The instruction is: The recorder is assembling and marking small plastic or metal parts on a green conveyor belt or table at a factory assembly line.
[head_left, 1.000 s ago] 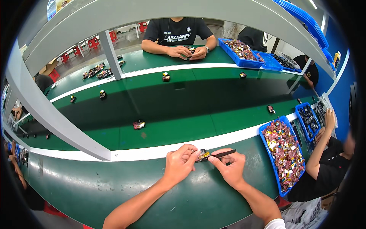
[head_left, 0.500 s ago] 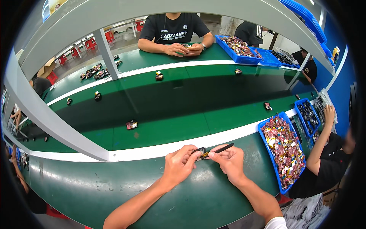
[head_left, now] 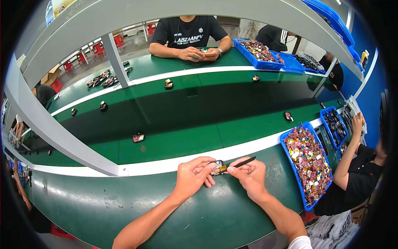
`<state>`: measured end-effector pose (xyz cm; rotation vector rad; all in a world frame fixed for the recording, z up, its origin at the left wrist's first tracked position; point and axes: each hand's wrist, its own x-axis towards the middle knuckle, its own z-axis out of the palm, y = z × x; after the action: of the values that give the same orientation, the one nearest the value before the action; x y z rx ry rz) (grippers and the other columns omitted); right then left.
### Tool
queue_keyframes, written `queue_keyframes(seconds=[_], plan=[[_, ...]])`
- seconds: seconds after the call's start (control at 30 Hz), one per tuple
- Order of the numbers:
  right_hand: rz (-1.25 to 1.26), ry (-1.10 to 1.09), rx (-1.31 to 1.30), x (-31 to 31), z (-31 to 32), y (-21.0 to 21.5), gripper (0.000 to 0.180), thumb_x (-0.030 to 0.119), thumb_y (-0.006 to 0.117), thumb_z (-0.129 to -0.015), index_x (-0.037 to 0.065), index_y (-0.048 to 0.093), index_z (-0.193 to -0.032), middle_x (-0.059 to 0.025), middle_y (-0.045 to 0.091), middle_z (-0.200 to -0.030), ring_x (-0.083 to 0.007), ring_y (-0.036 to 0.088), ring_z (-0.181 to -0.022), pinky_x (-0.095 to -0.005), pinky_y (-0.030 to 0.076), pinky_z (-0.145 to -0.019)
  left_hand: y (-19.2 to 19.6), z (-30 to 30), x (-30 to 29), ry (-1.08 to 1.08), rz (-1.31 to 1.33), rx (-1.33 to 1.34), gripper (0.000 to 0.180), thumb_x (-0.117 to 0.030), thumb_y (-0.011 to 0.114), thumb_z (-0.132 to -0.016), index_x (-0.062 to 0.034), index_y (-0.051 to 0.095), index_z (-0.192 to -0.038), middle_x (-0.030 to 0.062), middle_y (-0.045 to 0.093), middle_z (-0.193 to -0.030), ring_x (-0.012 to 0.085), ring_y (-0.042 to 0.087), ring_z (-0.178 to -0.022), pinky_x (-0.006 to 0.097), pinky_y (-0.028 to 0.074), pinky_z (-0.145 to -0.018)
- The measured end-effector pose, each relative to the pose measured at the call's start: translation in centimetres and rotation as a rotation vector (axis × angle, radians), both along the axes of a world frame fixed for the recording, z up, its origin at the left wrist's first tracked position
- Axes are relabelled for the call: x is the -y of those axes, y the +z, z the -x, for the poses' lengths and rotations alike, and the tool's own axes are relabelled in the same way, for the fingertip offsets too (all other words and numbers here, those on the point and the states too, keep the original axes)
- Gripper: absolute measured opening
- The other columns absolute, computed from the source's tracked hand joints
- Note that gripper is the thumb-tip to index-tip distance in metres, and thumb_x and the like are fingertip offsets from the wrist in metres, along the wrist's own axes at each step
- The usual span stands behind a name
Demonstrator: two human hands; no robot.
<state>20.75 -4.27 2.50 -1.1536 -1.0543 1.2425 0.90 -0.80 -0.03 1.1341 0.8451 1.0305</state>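
My left hand is closed on a small black-cased electronic unit, gripped at its left side. Its open face shows a board with yellow and silvery parts. From the right, my right hand pinches a slim black stick-shaped tool, whose lower end is at the unit's right edge. Whether that end touches the unit is too small to tell. Both hands are above the green worktable, near the conveyor's white rail.
A blue tray heaped with small circuit boards stands to my right, with another blue tray of black parts beyond it. Ahead runs a green conveyor carrying scattered units. A grey post slants down at left. Co-workers sit opposite and at right.
The unit in my left hand has tilted so more of its board faces up, and my left fingers have shifted around it. Units on the conveyor have moved slightly left.
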Motion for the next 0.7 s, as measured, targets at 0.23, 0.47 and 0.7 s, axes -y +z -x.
queue_keyframes(seconds=[0.23, 0.47, 0.7], plan=[[-0.271, -0.075, 0.259, 0.6, 0.1, -1.0, 0.010, -0.003, 0.080, -0.084, -0.003, 0.073, -0.091, -0.0046, 0.074, -0.081, 0.0011, 0.051, -0.056, -0.0164, 0.034, -0.048, -0.1, 0.4, -0.4, -0.088, 0.074, 0.035, 0.026, -0.011, 0.063, -0.102, 0.0090, 0.066, -0.118, 0.0153, 0.072, -0.091, 0.0196, 0.072, -0.064, 0.027, 0.058, -0.053], [-0.414, -0.113, 0.419, 0.6, 0.3, -1.2, 0.011, -0.003, 0.083, -0.080, -0.003, 0.075, -0.087, -0.0037, 0.073, -0.072, 0.0008, 0.048, -0.050, -0.0179, 0.033, -0.046, -0.1, 0.3, -0.3, -0.090, 0.065, 0.051, 0.026, -0.012, 0.062, -0.102, 0.0085, 0.066, -0.117, 0.0156, 0.072, -0.092, 0.0207, 0.073, -0.068, 0.027, 0.059, -0.055], [-0.416, -0.117, 0.431, 0.6, 0.3, -1.2, 0.010, -0.004, 0.083, -0.079, -0.002, 0.075, -0.084, -0.0042, 0.075, -0.075, -0.0001, 0.051, -0.050, -0.0181, 0.035, -0.047, -0.2, 0.3, -0.3, -0.070, 0.052, 0.056, 0.025, -0.012, 0.063, -0.102, 0.0078, 0.066, -0.117, 0.0145, 0.070, -0.090, 0.0213, 0.074, -0.069, 0.027, 0.060, -0.054]])
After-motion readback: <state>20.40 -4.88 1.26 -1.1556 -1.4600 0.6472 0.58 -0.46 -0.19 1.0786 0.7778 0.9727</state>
